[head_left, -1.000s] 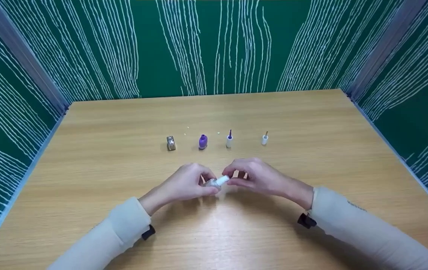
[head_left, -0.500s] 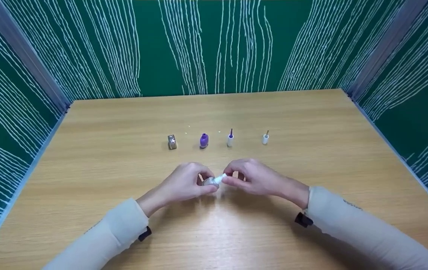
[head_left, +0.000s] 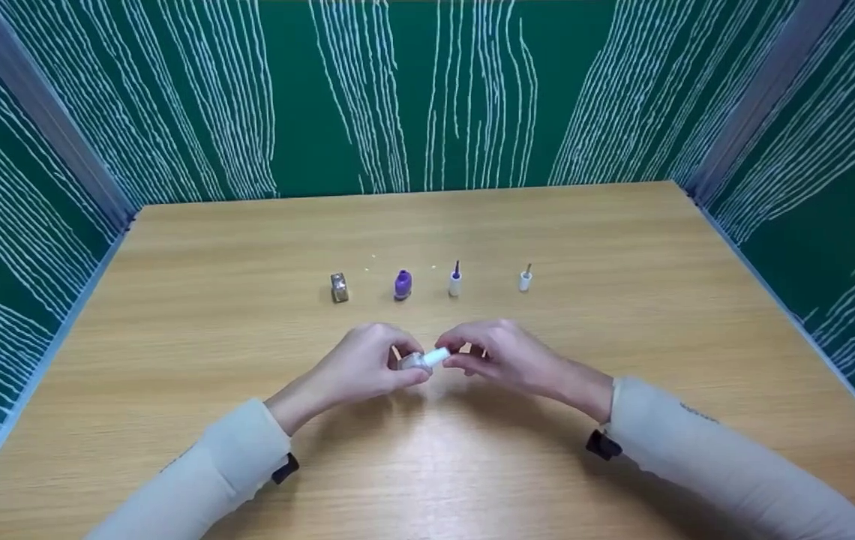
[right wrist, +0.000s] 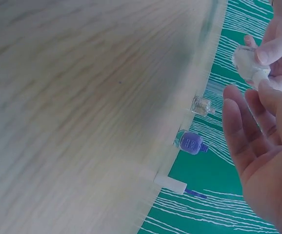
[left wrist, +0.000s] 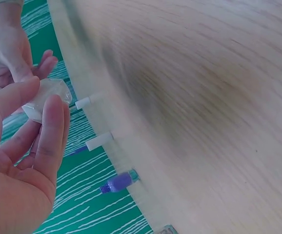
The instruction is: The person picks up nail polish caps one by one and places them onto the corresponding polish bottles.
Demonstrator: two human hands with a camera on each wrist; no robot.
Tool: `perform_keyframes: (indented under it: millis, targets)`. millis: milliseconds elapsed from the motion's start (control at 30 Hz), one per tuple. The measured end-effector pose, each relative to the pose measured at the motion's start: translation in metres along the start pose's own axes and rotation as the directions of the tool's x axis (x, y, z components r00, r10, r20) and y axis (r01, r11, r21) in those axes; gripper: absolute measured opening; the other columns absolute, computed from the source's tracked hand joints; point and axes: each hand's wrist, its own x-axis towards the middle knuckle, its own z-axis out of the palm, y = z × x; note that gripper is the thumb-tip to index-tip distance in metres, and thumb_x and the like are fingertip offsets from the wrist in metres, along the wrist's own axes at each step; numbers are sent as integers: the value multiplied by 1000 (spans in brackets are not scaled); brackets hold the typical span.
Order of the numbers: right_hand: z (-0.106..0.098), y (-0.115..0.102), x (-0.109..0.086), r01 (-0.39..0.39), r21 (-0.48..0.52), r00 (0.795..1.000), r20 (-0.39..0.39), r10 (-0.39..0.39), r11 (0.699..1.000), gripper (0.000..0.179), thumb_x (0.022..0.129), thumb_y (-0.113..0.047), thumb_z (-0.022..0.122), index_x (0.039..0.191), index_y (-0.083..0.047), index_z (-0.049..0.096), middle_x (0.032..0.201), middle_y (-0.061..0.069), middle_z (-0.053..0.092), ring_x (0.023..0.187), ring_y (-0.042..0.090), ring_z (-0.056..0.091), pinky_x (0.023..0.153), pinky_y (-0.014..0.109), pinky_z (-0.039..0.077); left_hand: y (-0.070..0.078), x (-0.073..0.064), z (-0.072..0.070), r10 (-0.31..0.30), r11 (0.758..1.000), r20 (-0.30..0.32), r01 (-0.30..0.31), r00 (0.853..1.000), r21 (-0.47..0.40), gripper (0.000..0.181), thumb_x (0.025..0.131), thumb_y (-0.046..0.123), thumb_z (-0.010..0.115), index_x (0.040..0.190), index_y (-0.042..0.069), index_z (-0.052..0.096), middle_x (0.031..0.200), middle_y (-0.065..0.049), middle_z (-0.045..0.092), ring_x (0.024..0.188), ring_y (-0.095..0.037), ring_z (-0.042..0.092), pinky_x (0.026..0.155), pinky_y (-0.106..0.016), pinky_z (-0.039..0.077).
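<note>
My left hand point(head_left: 367, 364) holds a small nail polish bottle point(left wrist: 50, 92) of clear glass with whitish polish, thumb and fingers around its body. The bottle is tilted, its white cap point(head_left: 436, 356) pointing up to the right. At the end of that cap, my right hand point(head_left: 506, 356) pinches with thumb and index finger; in the right wrist view the other fingers point(right wrist: 232, 117) are spread loosely. Behind the hands stand an uncapped purple nail polish bottle point(head_left: 403, 285), a white cap with a purple brush point(head_left: 455, 283) pointing up, and another brush cap point(head_left: 525, 280).
A glittery brownish nail polish bottle point(head_left: 339, 287) stands left of the purple one. Tiny white specks lie on the wooden table point(head_left: 247, 255) behind the bottles. Green walls point(head_left: 427, 90) with white lines enclose the table at the back and sides.
The right thumb and fingers have shifted along and around the white cap, showing more of it now. Both hands and the bottle have moved slightly left. The standing items stay in place.
</note>
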Motion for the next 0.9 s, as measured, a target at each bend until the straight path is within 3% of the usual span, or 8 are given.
perform_keyframes:
  millis: [200, 367, 500, 700, 900]
  targets:
    - [3, -1, 1, -59, 87, 998, -4, 59, 994, 28, 105, -29, 56, 107, -6, 73, 88, 4, 73, 60, 10, 67, 55, 24, 55, 4, -2, 0, 65, 998, 14, -65, 998, 15, 18, 90, 27, 79, 99, 11, 77, 84, 9, 67, 70, -9, 58, 61, -25, 48]
    - [-4, -1, 2, -13, 94, 1000, -15, 14, 996, 31, 101, -32, 64, 119, -7, 70, 94, -2, 73, 68, 11, 67, 61, 27, 57, 3, -1, -2, 63, 998, 8, -63, 998, 6, 18, 91, 29, 78, 98, 12, 76, 85, 9, 68, 72, -10, 60, 64, -26, 50]
    - [-7, 2, 1, 50, 66, 999, -1, -50, 997, 33, 95, -29, 73, 122, -9, 70, 99, -3, 73, 78, 12, 68, 67, 27, 58, 1, -1, -5, 54, 999, -3, -54, 999, -5, 22, 91, 31, 78, 102, 12, 76, 89, 9, 69, 75, -11, 62, 67, -29, 51]
    - [-3, 5, 2, 149, -13, 988, -29, -149, 989, 24, 94, -20, 73, 116, -10, 74, 106, -2, 74, 87, 11, 68, 72, 27, 58, 0, 0, -5, 45, 999, 30, -45, 999, -12, 23, 92, 34, 76, 103, 14, 76, 90, 11, 68, 79, -11, 62, 71, -29, 52]
    - [0, -2, 4, 224, -155, 969, -65, -236, 962, 16, 94, -18, 74, 108, -9, 75, 98, -1, 74, 78, 8, 68, 67, 20, 56, 0, -2, -3, 94, 995, 10, -94, 996, 15, 20, 92, 29, 77, 101, 11, 75, 87, 7, 68, 75, -10, 62, 66, -26, 52]
